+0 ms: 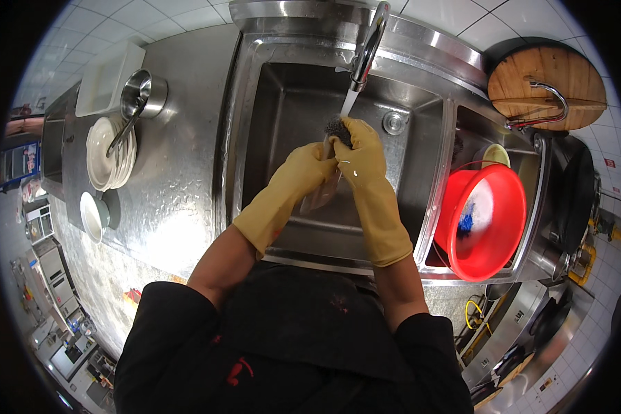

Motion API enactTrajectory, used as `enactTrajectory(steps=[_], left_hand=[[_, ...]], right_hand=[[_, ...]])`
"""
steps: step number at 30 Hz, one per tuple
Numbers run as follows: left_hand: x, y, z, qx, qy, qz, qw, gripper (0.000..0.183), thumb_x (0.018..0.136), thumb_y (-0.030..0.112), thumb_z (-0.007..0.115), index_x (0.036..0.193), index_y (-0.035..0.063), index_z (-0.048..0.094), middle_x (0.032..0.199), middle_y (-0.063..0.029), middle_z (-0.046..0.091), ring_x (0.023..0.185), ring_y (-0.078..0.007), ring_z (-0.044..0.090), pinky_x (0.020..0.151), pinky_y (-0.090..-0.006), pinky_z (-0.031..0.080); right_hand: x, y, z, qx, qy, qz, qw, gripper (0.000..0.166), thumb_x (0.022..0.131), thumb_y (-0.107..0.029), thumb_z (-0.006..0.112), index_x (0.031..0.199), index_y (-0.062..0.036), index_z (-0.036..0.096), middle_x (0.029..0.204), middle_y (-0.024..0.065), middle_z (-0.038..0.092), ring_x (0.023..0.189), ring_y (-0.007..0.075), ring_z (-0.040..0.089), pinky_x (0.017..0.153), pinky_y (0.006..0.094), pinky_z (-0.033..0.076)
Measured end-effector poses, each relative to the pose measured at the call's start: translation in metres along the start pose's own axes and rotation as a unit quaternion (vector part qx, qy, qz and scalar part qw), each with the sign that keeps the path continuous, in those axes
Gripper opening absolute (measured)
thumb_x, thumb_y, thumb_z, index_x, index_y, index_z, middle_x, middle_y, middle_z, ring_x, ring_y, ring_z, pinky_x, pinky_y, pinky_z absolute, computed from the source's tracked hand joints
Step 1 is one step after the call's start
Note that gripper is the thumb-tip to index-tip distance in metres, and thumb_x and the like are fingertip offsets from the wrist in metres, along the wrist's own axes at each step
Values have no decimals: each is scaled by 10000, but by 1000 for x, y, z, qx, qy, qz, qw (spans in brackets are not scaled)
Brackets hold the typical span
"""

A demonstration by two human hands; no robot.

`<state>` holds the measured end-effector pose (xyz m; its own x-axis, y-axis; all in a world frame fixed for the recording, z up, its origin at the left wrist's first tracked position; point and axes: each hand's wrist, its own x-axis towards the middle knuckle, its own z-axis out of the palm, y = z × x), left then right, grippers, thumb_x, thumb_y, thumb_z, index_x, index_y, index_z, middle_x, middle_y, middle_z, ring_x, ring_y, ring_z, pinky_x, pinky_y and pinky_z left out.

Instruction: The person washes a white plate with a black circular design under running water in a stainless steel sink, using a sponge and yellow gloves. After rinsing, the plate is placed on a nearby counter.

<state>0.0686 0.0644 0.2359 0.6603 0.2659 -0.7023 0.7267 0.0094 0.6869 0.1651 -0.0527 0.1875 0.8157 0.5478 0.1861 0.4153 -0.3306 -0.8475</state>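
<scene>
Both my hands wear long yellow rubber gloves and are over the stainless steel sink [315,233]. My right hand [359,147] grips a dark scouring pad of metal wool [337,129] beneath the running faucet [365,57]. With its fingers closed on a thin, pale, see-through item [321,194], my left hand [310,168] is close beside the right. That item hangs below the gloves; its exact kind cannot be told. Water falls just above the scouring pad.
In the right basin stands a red bucket [517,227] with suds and something blue, near a yellowish bowl [497,154]. On the left counter are stacked white plates [99,150], a steel pot [158,95], a white bowl [93,217] and a white tub [90,85]. A round wooden board [548,67] leans behind the second faucet [559,98].
</scene>
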Motion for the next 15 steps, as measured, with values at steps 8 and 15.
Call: enactTrajectory(steps=[8,15], left_hand=[[26,-37,-3,-58,25,37,997,367,984,389,733,1102,44,770,942,-111,783,892,-206,737,766,-364,543],[17,-16,3,-105,-31,88,990,255,1059,276,696,1046,25,739,890,-43,743,791,-134,673,727,-320,537]], right_hand=[[6,-29,0,-22,-38,13,999,297,887,-54,775,1182,-27,764,1116,180,775,1022,332,761,905,398,589],[30,17,1,29,-24,66,997,307,921,-56,776,1227,-33,757,1073,157,776,1005,308,755,899,400,579]])
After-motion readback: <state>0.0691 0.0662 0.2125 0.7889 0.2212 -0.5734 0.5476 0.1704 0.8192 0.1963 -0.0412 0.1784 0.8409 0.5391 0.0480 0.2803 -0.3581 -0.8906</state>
